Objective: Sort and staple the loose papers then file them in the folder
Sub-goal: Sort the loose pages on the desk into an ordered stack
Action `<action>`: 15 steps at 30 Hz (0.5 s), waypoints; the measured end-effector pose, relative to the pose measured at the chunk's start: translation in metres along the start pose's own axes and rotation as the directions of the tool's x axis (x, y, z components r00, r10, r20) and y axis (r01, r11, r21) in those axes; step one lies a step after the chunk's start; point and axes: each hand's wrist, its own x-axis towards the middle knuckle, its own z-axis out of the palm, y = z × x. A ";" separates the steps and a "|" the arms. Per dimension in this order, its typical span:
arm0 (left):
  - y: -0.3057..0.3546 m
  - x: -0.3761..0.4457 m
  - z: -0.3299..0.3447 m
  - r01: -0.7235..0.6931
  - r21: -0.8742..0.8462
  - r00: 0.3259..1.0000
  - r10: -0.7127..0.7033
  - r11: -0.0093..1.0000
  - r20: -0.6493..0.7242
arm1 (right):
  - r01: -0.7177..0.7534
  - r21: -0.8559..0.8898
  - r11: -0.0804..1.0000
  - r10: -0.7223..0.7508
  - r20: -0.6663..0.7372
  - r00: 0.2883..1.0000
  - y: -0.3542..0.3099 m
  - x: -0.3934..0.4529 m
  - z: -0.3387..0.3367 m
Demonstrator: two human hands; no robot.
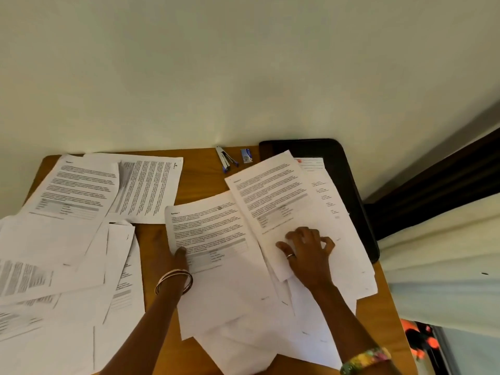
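White papers (216, 234) under left hand (176, 259), right hand (305, 250) spread flat

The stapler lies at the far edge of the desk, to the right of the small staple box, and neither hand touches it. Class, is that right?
One slip: in the head view the stapler lies to the left of the small staple box, not the right. The rest holds: it is at the far edge of the desk, and neither hand touches it.
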 end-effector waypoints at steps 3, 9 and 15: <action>0.002 0.004 0.005 -0.141 -0.021 0.990 0.142 0.990 0.022 | -0.274 0.133 0.952 0.288 -0.096 0.953 0.011 0.009 -0.004; 0.010 0.006 0.017 -0.146 0.000 0.978 0.144 0.989 0.152 | -0.556 -0.004 0.831 0.551 0.148 0.821 0.032 0.039 -0.012; 0.012 0.009 0.026 -0.141 0.197 0.978 0.106 0.970 0.178 | -0.542 -0.095 0.835 0.550 0.138 0.824 0.024 0.042 -0.017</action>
